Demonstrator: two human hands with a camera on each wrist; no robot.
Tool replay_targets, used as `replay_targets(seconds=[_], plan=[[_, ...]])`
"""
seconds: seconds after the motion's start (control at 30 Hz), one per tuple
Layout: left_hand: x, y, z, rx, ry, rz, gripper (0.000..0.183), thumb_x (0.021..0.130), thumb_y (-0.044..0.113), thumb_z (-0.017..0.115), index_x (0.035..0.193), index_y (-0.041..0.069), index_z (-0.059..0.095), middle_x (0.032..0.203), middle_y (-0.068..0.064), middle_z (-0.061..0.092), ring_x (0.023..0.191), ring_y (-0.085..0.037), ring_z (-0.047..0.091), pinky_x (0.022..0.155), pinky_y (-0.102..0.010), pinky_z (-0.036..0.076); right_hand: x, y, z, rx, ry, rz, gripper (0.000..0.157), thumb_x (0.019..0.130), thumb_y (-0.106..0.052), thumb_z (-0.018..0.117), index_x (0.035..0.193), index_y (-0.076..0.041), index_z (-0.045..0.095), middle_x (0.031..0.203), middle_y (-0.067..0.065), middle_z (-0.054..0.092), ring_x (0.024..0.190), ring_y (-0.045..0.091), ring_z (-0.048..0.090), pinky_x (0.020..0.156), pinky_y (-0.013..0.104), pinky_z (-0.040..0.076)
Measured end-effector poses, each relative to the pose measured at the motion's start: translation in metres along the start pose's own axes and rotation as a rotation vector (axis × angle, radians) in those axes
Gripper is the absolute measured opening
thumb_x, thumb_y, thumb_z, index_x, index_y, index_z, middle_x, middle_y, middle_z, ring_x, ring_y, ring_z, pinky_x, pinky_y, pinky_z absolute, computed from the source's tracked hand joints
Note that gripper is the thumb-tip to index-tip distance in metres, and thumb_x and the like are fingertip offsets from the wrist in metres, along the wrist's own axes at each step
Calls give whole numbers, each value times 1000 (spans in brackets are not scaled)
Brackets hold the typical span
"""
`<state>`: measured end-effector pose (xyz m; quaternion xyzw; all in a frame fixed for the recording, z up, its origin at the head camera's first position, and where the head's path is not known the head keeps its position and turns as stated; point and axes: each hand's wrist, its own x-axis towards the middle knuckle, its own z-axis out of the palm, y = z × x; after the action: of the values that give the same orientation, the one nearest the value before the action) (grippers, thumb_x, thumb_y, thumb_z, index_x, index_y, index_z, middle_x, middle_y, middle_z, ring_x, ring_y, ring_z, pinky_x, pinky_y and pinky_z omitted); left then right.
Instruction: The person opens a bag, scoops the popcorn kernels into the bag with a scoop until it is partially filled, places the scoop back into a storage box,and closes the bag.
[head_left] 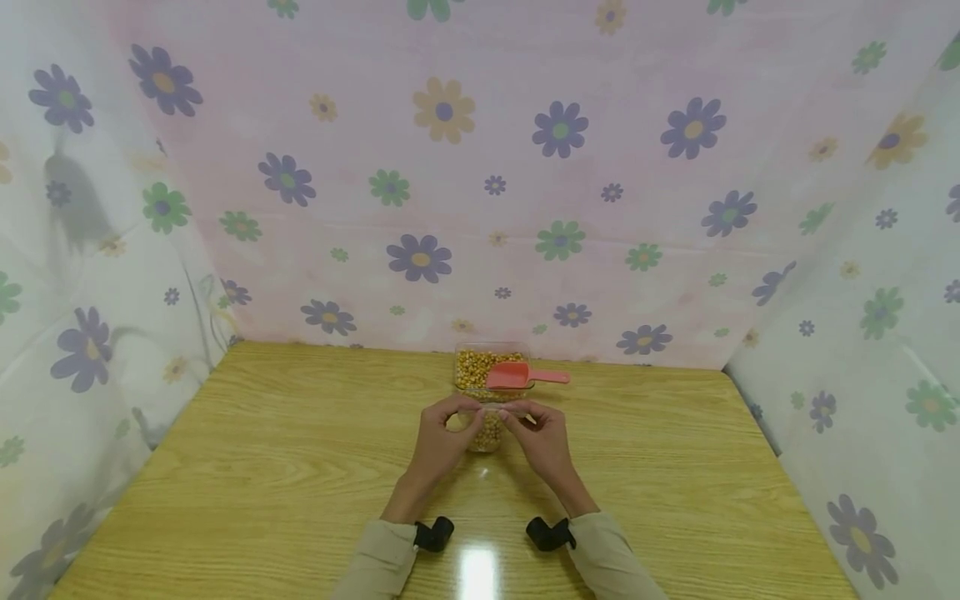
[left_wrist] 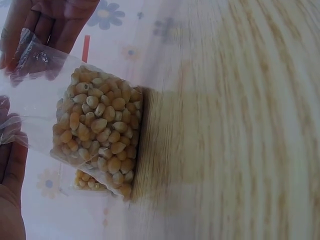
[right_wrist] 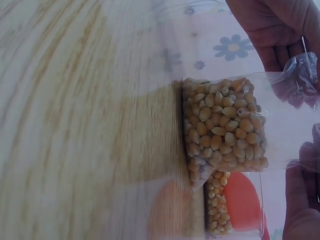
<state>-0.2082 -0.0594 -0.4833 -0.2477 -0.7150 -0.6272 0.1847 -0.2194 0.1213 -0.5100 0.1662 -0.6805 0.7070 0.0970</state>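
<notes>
A clear plastic bag [head_left: 487, 435] stands upright on the table, its lower part filled with yellow corn kernels [left_wrist: 97, 125]. My left hand [head_left: 441, 439] pinches the left side of the bag's top edge between thumb and fingers. On the opposite side, my right hand [head_left: 546, 443] grips the same edge in the same way. Crumpled film shows at both hands in the right wrist view, above the kernels [right_wrist: 222, 125]. Just behind the bag is a clear container [head_left: 459, 354] of corn, with a red scoop [head_left: 512, 376] lying on top.
The scoop's handle [head_left: 551, 377] sticks out past the container's right rim. Wood-grain table surface [head_left: 300, 442] extends to both sides of the hands. A flowered cloth [head_left: 495, 158] hangs behind the table and along both sides.
</notes>
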Motion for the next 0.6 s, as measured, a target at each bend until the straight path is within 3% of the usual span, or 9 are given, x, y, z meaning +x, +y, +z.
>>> replay_targets(seconds=[0.27,0.5,0.6], plan=[[0,2,1,5,-21,10,9,89,-13,69,94,-8,74,91,-21,72,88,-33,70,84,-58,55,0,1,3,-65,-42,-41,12,94,-3,71,102,4,77,100,24,73,88,23,74,76,39,62],[0,2,1,9,-21,19,8,89,-13,69,93,-8,74,89,-21,73,87,-33,70,83,-57,56,0,-1,4,-77,-49,-48,12,95,-2,70,101,5,77,100,24,74,90,31,75,78,37,62],[0,2,1,18,-16,31,7,89,-12,70,93,-8,74,89,-21,73,86,-34,70,82,-50,58,0,0,4,-75,-40,-48,11,94,-1,70,99,6,77,99,25,74,90,36,74,77,36,62]])
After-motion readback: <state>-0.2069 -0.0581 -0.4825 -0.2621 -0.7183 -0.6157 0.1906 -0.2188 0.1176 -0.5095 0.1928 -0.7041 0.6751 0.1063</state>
